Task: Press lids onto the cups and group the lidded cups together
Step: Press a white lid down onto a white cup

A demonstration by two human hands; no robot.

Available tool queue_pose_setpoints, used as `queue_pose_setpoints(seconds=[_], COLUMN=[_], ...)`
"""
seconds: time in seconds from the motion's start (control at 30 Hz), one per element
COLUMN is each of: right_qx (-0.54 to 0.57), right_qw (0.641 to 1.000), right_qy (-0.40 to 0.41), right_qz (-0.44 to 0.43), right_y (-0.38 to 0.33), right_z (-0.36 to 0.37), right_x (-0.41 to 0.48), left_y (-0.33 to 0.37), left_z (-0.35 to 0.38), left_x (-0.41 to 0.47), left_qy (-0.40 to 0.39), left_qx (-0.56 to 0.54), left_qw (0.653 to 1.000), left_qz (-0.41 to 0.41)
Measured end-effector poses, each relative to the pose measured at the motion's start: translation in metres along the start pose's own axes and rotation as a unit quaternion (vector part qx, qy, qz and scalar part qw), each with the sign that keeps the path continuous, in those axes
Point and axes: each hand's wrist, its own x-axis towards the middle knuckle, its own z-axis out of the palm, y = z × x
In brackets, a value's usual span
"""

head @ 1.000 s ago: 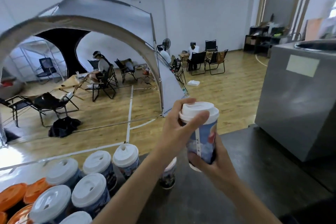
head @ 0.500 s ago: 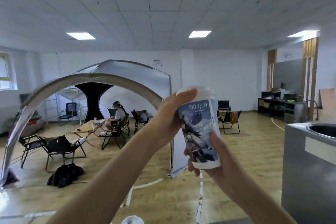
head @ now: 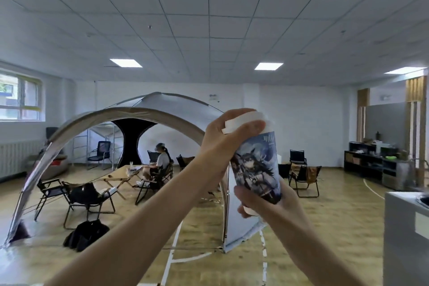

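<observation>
Most of the view is taken up by the ceiling [head: 209, 18], well above the fingers, with lit panels set in it. The floor [head: 336, 216] is seen below and behind them, wood with white lines. A tent [head: 176, 109] is placed behind the left-hand fingers, its arch running off to their left. A grey cabinet [head: 404, 239] is cut off at the edge, far right of the right-hand fingers and lower. A shelf [head: 371, 165] is set against the wall, right of the fingers and far behind. A table [head: 118, 173] is seen under the tent, left of the fingers, with a person [head: 160, 162] seated at it. Chairs [head: 88, 199] are spread further left; a black bag [head: 86, 234] is left on the floor below them.

The cup [head: 257, 165] is held in mid-air between both hands, slightly tilted, print toward the camera. The left hand [head: 222, 144] is wrapped over its top: fingers are curled over the lid [head: 248, 121], thumb laid across the lid's front edge. The right hand [head: 278, 204] is closed round the base: thumb pressed on the lower front, the other fingers hidden behind and under the cup. The lid is sat on the cup mouth, between left thumb and fingers; whether it is fully snapped down cannot be told.
</observation>
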Motion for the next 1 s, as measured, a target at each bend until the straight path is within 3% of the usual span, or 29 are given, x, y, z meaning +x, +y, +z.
queue_pose_setpoints(seconds=[0.07, 0.2, 0.27, 0.37, 0.57, 0.73, 0.87, 1.0], right_qx=[-0.04, 0.089, 0.062, -0.019, 0.135, 0.02, 0.109, 0.117], right_qw=[0.999, 0.99, 0.995, 0.999, 0.981, 1.0, 0.992, 0.993], right_qy=[0.017, -0.098, -0.079, 0.013, -0.124, 0.001, -0.058, -0.016], right_qz=[-0.012, 0.043, 0.026, -0.027, 0.066, -0.017, 0.001, -0.004], right_y=[0.0, -0.009, -0.01, -0.005, -0.011, -0.006, -0.009, -0.006], right_z=[0.001, -0.005, -0.002, 0.004, -0.004, 0.006, 0.004, 0.013], right_x=[0.001, -0.001, -0.001, 0.001, -0.002, 0.0, -0.002, -0.001], left_y=[0.001, 0.015, 0.017, 0.014, 0.023, 0.019, 0.029, 0.024], left_z=[-0.002, -0.013, -0.009, -0.003, -0.011, -0.005, -0.011, -0.001], left_x=[0.002, 0.002, 0.002, 0.0, -0.006, -0.008, -0.011, -0.016], left_qy=[-0.01, -0.143, -0.108, -0.049, -0.098, -0.03, -0.131, -0.061], left_qx=[0.021, -0.031, -0.045, -0.028, -0.047, -0.012, -0.044, -0.042], left_qw=[1.0, 0.988, 0.993, 0.998, 0.994, 0.999, 0.99, 0.997], left_qz=[0.001, -0.045, -0.026, 0.014, -0.015, 0.035, -0.03, -0.026])
